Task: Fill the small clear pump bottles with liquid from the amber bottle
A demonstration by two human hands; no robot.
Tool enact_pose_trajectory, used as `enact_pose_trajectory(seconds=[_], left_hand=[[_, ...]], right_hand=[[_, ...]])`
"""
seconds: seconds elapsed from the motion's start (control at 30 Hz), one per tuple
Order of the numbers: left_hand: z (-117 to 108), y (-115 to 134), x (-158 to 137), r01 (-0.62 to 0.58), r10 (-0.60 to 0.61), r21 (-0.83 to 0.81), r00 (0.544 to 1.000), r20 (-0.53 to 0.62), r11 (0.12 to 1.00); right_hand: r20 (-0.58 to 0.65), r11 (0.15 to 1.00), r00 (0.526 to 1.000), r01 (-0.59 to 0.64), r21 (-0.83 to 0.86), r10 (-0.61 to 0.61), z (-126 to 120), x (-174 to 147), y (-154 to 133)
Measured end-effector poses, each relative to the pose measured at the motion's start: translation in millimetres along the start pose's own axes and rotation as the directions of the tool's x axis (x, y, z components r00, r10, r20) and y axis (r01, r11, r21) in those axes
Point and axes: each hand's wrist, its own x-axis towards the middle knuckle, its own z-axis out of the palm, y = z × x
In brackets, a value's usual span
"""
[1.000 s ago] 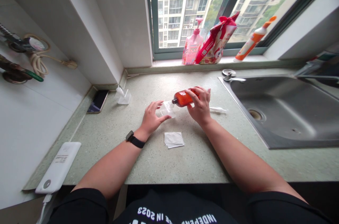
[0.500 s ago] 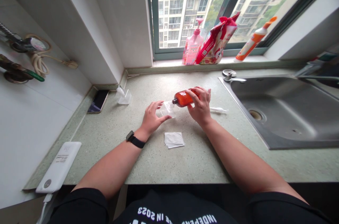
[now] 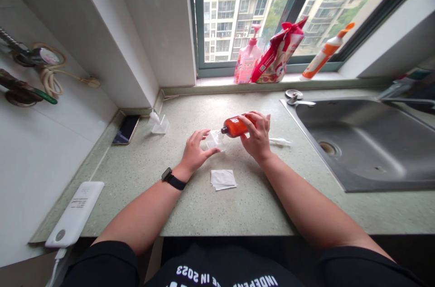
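Observation:
My right hand (image 3: 257, 135) is closed around an orange-red bottle (image 3: 235, 126). The bottle is tipped on its side, its dark uncapped neck pointing left. Just below and left of the neck is a small clear plastic container (image 3: 215, 141) on the counter. My left hand (image 3: 197, 149) curves round the container's left and near side, thumb and fingers gripping it. Whether liquid is flowing from the bottle is hard to make out. A small stack of white folded wipes (image 3: 223, 179) lies on the counter between my forearms. Beyond my right hand lies a clear slim plastic item (image 3: 281, 142).
At the left, a second clear box with a white nozzle (image 3: 159, 125), a phone (image 3: 126, 129) and a white power bank (image 3: 75, 214) rest on the counter. The steel sink (image 3: 367, 151) is on the right. A pink pump bottle (image 3: 248, 63) and other packs line the windowsill.

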Motion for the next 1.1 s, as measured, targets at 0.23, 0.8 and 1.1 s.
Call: enact_pose_trajectory(seconds=[0.23,0.8,1.1], left_hand=[[-1.0,1.7,-0.1,0.0,0.0,0.004,1.0,0.002,1.0],[-0.3,1.5,-0.2,-0.006,0.006,-0.003,1.0,-0.013,1.0],[-0.1,0.3,-0.1,-0.01,0.01,-0.002,1.0,-0.012,1.0]], right_hand=[[0.018,1.0,1.0,-0.013,-0.006,0.013,-0.1,-0.3,0.1],[0.003,1.0,1.0,0.0,0.006,0.0,0.4,-0.2,0.5],[-0.025,0.999,0.999,0.033,-0.013,-0.033,0.9,0.4,0.9]])
